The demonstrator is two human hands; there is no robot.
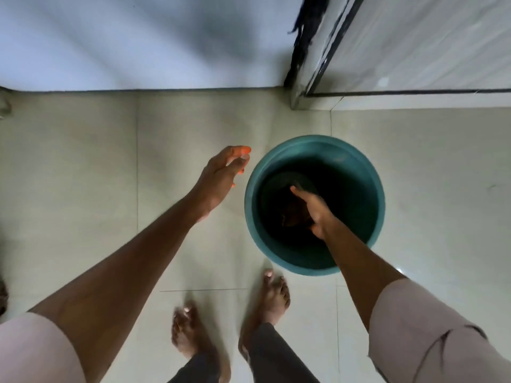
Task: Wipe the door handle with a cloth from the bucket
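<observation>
A teal bucket (367,172) stands on the tiled floor just ahead of my bare feet. Deep inside it lies a dark brown cloth (293,212), dim in the bucket's shadow. My right hand (313,208) reaches down into the bucket and rests on the cloth; whether its fingers are closed around it is unclear. My left hand (221,179) hovers outside the bucket's left rim, fingers spread, holding nothing. No door handle is in view.
A pale wall (138,42) runs across the top. At the upper right a dark-edged frame (326,51) with a light panel meets the floor, dark fabric hanging beside it. My bare feet (229,327) stand on the cream floor tiles.
</observation>
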